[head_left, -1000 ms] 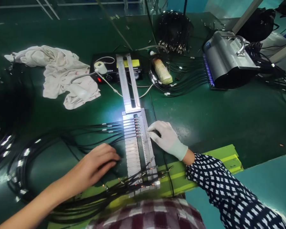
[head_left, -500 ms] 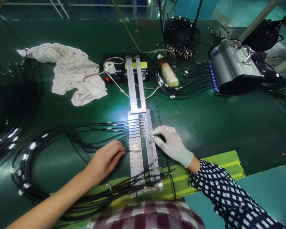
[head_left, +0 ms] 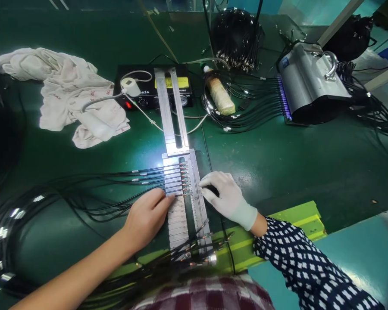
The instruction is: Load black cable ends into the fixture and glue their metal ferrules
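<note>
A slotted metal fixture (head_left: 177, 226) lies in front of me, with several thin black cables (head_left: 116, 175) side by side across its upper part. Their stripped, coppery ends reach over the slot. My left hand (head_left: 148, 218), bare, pinches a black cable at the fixture's left edge, just below that row; the fingers partly hide it. On the opposite side, my right hand (head_left: 229, 199) wears a white glove, its thumb and forefinger closed on the fixture's right edge. More loose cables (head_left: 181, 252) cross the near end of the fixture, their ends pointing right.
Behind the fixture stands a black control box (head_left: 142, 103) with a lit red switch. White cloth (head_left: 67, 94) lies to its left, a wrapped bottle (head_left: 221, 97) to its right. Farther right sits a silver machine (head_left: 313, 82) with cables entering its purple-lit side. A cable coil (head_left: 6, 232) lies left.
My left hand has moved up along the fixture to the cable row, and another cable now lies across under its fingers. My right hand stays at the fixture's edge. The view has shifted slightly.
</note>
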The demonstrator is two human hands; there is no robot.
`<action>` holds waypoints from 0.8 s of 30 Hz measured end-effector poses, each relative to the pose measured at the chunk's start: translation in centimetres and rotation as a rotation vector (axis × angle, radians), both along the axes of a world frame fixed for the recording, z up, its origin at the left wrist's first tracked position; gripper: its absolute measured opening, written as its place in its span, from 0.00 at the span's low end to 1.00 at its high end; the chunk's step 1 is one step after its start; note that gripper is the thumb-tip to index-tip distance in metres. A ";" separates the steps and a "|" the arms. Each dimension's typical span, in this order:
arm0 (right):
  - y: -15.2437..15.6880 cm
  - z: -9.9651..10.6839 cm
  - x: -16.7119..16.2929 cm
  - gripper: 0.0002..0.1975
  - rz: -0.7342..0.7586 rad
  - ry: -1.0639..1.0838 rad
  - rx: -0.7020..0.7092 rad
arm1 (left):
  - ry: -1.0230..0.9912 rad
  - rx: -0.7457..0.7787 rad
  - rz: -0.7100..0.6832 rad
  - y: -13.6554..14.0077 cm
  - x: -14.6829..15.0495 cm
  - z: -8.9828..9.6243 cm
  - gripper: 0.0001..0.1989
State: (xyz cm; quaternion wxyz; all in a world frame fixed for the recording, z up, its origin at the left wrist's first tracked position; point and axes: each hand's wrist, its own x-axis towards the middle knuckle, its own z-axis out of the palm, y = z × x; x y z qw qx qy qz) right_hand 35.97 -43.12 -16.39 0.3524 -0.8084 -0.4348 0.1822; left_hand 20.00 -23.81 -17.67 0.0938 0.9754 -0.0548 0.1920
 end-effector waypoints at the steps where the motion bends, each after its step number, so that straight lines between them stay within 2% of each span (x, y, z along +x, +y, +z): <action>1: 0.0 0.0 0.0 0.03 0.001 -0.001 -0.002 | -0.006 0.007 -0.003 0.1 0.1 0.0 0.07; 8: 0.0 0.0 0.0 0.03 0.000 0.001 -0.013 | -0.046 0.054 -0.079 0.4 0.4 -0.3 0.05; 13: 0.1 0.1 0.1 0.02 0.003 0.006 -0.012 | -0.051 0.078 -0.076 0.4 0.4 -0.2 0.05; 21: 0.1 0.1 0.2 0.02 0.002 -0.005 -0.006 | -0.022 -0.075 -0.146 0.9 0.5 -0.6 0.11; 24: 0.1 -0.1 0.2 0.02 0.004 -0.008 0.008 | 0.023 -0.051 -0.132 1.2 -0.1 -0.2 0.13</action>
